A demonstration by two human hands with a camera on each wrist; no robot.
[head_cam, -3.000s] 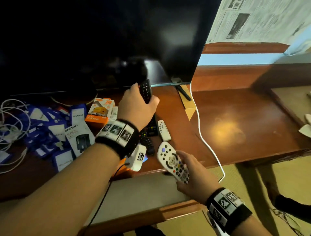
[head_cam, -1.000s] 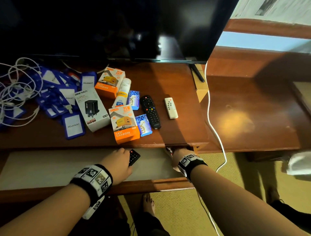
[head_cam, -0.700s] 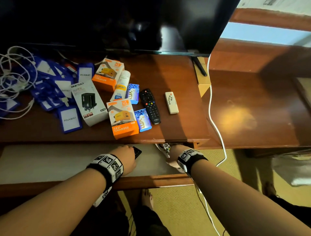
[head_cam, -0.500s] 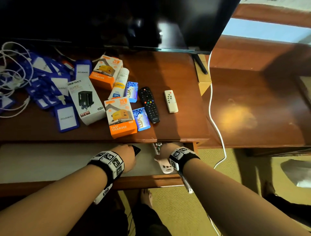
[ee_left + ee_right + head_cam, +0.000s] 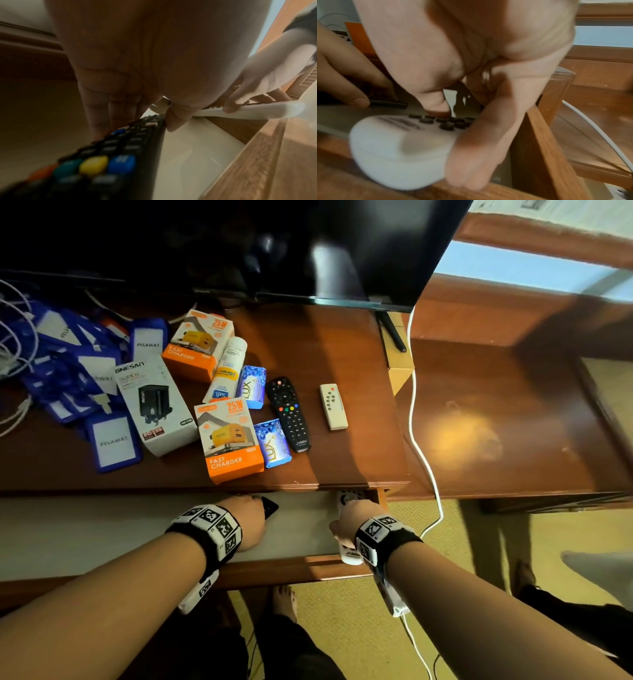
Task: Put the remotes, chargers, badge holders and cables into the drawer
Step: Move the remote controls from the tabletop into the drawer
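My left hand [image 5: 251, 515] is inside the open drawer [image 5: 85, 529] and grips a black remote [image 5: 102, 162] with coloured buttons, low over the pale drawer floor. At the drawer's right end, my right hand [image 5: 351, 520] holds a white remote [image 5: 399, 148], thumb on top and fingers along its side. Its rear end overhangs the drawer's front rim [image 5: 291, 568]. On the table above lie another black remote [image 5: 289, 414], a small white remote [image 5: 333, 406], two orange charger boxes [image 5: 233, 440], a white charger box [image 5: 154, 402], blue badge holders [image 5: 85, 371] and white cables [image 5: 13, 347].
Two blue soap packets [image 5: 272, 443] and a white tube [image 5: 227, 368] lie among the boxes. A dark TV [image 5: 308, 251] stands at the table's back. A white cord [image 5: 421, 446] hangs down the table's right side, beside a lower wooden table [image 5: 513, 422].
Three seconds ago both hands held the remotes above the table. They have since dropped into the drawer, and in the last second both moved a little further in.
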